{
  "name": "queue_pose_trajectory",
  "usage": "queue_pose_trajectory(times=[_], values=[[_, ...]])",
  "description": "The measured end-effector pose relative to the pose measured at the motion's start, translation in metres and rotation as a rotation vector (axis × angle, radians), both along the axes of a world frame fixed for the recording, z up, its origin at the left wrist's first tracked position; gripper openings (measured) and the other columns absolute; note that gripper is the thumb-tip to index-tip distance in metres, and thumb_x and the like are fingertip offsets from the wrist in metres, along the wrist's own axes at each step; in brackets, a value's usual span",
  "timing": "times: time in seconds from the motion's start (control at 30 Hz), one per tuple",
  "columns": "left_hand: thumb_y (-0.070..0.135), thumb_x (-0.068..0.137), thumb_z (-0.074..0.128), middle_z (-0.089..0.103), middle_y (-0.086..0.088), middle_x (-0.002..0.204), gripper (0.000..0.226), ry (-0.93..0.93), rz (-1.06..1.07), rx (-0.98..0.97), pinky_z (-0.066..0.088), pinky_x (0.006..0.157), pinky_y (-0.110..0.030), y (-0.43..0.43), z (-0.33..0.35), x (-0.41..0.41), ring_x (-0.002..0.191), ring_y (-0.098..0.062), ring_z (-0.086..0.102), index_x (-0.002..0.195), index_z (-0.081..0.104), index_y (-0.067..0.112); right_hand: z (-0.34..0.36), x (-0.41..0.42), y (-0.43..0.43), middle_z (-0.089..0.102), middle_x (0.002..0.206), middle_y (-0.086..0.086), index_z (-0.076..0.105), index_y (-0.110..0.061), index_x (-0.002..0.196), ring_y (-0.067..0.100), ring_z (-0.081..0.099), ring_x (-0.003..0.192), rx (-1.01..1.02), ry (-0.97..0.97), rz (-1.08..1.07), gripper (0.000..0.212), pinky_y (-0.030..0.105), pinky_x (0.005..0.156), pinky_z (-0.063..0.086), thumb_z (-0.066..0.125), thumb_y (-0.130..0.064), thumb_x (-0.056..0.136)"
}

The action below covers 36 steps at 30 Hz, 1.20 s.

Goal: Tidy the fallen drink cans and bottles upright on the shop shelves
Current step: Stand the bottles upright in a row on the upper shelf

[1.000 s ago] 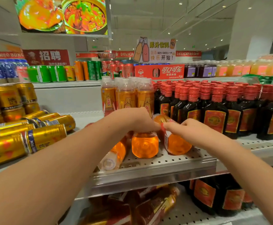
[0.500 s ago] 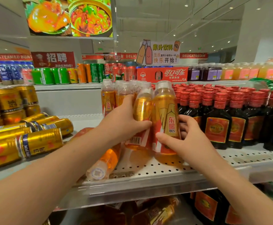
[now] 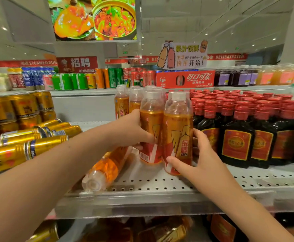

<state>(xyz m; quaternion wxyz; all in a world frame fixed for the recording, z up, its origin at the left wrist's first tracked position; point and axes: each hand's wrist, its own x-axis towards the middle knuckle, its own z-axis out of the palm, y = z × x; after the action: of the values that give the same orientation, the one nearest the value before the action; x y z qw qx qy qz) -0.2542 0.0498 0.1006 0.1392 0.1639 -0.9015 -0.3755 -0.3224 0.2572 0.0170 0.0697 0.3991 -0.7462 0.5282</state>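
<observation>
Two orange drink bottles stand upright side by side on the perforated shelf. My left hand grips the left bottle around its middle. My right hand grips the right bottle, thumb across its lower label. A third orange bottle lies on its side under my left forearm, its cap end toward the shelf's front edge. More orange bottles stand upright behind. Several gold cans lie fallen on the shelf to the left.
Dark bottles with red caps stand in rows right of my right hand. Upright gold cans are stacked at far left. A higher back shelf carries green, orange and red cans. Fallen bottles lie on the shelf below.
Both bottles lay on their sides a second ago; both hands have raised them upright and set them side by side, the right bottle now standing on the shelf.
</observation>
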Motion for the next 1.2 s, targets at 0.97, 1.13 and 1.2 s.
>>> queue_pose_trajectory(times=[0.97, 1.13, 1.2], values=[[0.045, 0.094, 0.066, 0.065, 0.020, 0.119, 0.048, 0.029, 0.018, -0.301, 0.052, 0.080, -0.014, -0.029, 0.023, 0.062, 0.103, 0.004, 0.064, 0.139, 0.050, 0.039, -0.005, 0.038, 0.006, 0.042, 0.144, -0.013, 0.036, -0.030, 0.150, 0.002, 0.035, 0.135, 0.020, 0.457, -0.192, 0.075, 0.010, 0.111, 0.021, 0.067, -0.049, 0.084], [0.057, 0.095, 0.053, 0.064, 0.021, 0.112, 0.038, 0.068, 0.208, -0.354, 0.050, 0.065, -0.014, -0.059, 0.017, 0.122, 0.096, 0.002, 0.063, 0.128, 0.057, 0.040, 0.000, 0.068, -0.033, 0.041, 0.144, -0.013, 0.045, -0.036, 0.141, 0.004, 0.035, 0.137, 0.213, 0.619, 0.075, 0.053, 0.006, 0.106, 0.019, 0.061, -0.037, 0.091], [0.064, 0.094, 0.047, 0.063, 0.018, 0.113, 0.045, -0.005, 0.254, -0.375, 0.050, 0.068, -0.019, -0.066, 0.009, 0.136, 0.093, 0.002, 0.061, 0.129, 0.056, 0.038, 0.001, 0.071, -0.052, 0.030, 0.151, -0.015, 0.033, -0.042, 0.148, 0.000, 0.023, 0.143, 0.348, 0.627, 0.136, 0.059, 0.004, 0.107, 0.011, 0.058, -0.036, 0.095]])
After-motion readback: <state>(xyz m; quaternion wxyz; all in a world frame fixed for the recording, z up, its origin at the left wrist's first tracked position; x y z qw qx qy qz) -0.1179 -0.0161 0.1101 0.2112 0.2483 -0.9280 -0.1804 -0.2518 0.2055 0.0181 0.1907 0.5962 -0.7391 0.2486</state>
